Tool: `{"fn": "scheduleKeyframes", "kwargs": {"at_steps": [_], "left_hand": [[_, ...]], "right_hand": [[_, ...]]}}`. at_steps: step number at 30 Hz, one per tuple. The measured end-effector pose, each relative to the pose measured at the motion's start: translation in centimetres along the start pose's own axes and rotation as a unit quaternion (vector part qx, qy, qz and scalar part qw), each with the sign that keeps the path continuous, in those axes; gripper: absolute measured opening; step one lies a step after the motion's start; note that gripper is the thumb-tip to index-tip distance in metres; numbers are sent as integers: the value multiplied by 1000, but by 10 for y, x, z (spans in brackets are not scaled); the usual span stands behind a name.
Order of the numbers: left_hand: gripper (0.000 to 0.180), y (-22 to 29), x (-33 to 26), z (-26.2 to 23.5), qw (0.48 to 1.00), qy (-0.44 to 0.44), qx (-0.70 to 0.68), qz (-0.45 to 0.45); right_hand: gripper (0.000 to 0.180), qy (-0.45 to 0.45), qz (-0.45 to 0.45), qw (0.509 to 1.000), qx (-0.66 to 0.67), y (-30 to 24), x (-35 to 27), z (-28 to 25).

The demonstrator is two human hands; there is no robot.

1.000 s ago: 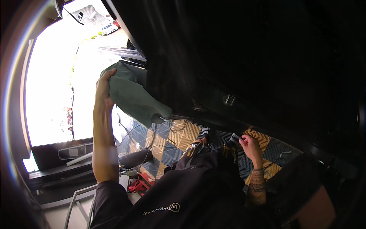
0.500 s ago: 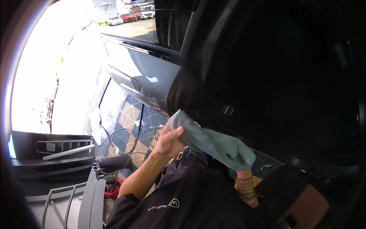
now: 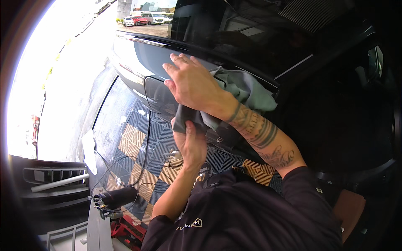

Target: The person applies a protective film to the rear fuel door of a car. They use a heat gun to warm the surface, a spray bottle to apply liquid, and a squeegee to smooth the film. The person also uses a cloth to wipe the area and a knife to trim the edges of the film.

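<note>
Now the right hand (image 3: 193, 85) presses flat, fingers (image 3: 178, 62) spread, on the grey cloth (image 3: 247, 90).

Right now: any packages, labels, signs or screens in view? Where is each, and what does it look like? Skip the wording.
No packages, signs or screens.
Shirt logo: small white mark on the person's black shirt, low centre.
Nothing printed shows on the grey-green cloth under the right hand, nor on the dark folded piece gripped by the left hand, both against the grey car panel.
</note>
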State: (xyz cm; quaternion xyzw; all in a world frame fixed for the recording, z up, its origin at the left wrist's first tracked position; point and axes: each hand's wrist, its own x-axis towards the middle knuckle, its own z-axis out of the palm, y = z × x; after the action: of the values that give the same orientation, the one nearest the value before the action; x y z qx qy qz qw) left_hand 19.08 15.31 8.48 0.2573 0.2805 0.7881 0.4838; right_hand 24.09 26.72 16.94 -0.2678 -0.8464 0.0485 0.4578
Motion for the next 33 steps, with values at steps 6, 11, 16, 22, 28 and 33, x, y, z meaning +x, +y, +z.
{"fn": "scheduleKeyframes", "kwargs": {"at_steps": [6, 11, 16, 22, 28, 33], "left_hand": [[49, 83, 48, -80, 988, 60, -106, -99], [53, 128, 81, -113, 963, -94, -221, -121], [45, 125, 134, -118, 981, 9, -191, -28], [48, 78, 175, -145, 959, 70, -267, -65], [48, 54, 147, -111, 968, 67, -236, -60], [45, 43, 79, -74, 972, 72, -195, -112]], "right_hand": [[47, -120, 112, 985, 47, -31, -26, 18], [21, -327, 398, 700, 495, -20, -39, 38], [15, 222, 278, 849, 391, -12, 70, 89], [51, -344, -4, 912, -223, 25, 166, 249], [65, -221, -47, 915, -334, 93, 135, 245], [74, -193, -126, 892, -389, 67, 64, 144]]}}
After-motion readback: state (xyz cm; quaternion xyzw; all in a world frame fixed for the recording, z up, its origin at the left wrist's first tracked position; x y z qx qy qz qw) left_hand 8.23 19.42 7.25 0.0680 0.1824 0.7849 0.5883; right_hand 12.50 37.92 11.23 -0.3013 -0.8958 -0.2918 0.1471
